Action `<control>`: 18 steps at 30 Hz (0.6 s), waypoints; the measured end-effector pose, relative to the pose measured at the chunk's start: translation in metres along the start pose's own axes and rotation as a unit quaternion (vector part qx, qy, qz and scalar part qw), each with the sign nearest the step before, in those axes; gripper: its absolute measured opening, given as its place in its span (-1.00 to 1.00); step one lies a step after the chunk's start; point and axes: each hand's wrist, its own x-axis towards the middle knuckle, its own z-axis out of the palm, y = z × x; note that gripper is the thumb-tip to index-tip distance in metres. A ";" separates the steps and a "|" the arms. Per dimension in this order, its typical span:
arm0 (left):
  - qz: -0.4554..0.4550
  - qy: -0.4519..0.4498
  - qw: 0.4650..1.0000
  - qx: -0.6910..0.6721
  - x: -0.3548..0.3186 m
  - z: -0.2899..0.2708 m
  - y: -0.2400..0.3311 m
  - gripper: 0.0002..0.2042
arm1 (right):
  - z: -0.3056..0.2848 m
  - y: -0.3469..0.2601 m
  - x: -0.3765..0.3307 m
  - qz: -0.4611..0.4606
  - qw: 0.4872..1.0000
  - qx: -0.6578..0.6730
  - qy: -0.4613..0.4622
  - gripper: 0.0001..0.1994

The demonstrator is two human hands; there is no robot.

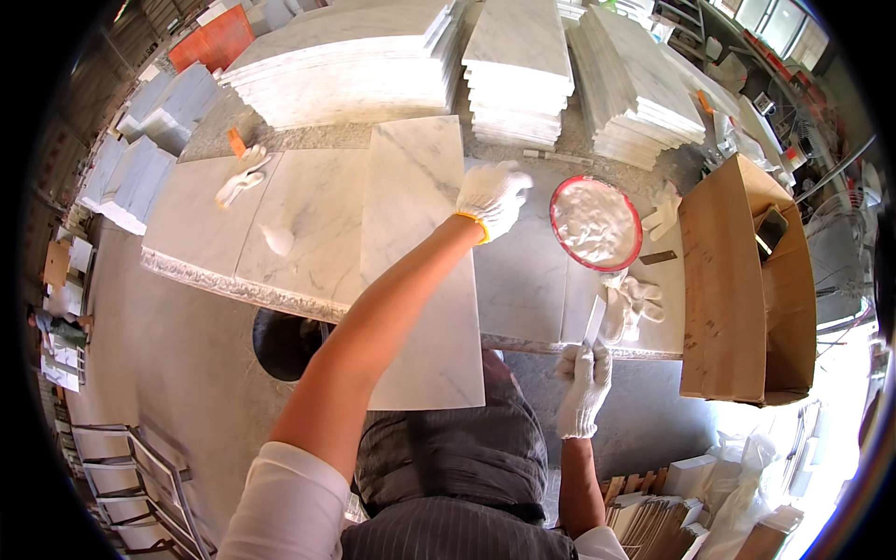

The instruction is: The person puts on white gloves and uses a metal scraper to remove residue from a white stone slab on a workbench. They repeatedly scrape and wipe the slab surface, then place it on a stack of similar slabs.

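My left hand (pixel 495 198), in a white knit glove with a yellow cuff, is over the far right edge of a pale grey-veined marble slab (pixel 420 308). Its fingers look curled; whatever they may hold is hidden. The slab lies across the worktable and juts out toward my body. Lower right, my gloved right hand (pixel 584 390) is closed around a putty knife (pixel 595 320), its flat blade pointing away from me. Beyond the knife stands a red-rimmed bowl (pixel 597 222) filled with white paste. Loose white gloves (pixel 633 308) lie beside the blade.
An open cardboard box (pixel 733 280) stands at the table's right end. Near the bowl lie a small metal blade (pixel 659 257) and another glove (pixel 664 211). A glove (pixel 245 175) rests at the far left. Stacks of marble slabs (pixel 518 70) line the back; a metal rack (pixel 140 476) stands lower left.
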 end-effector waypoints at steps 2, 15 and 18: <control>0.007 -0.042 0.999 0.015 0.000 0.006 -0.003 -0.87 | 0.001 -0.001 0.002 0.011 1.000 -0.014 0.022 -0.78; -0.030 0.097 0.973 -0.207 -0.005 0.010 -0.012 -0.86 | -0.001 0.018 0.014 0.075 0.996 0.050 0.003 -0.75; -0.034 0.086 0.982 -0.166 -0.004 0.006 -0.010 -0.94 | 0.000 0.016 0.011 0.087 0.994 0.059 0.014 -0.76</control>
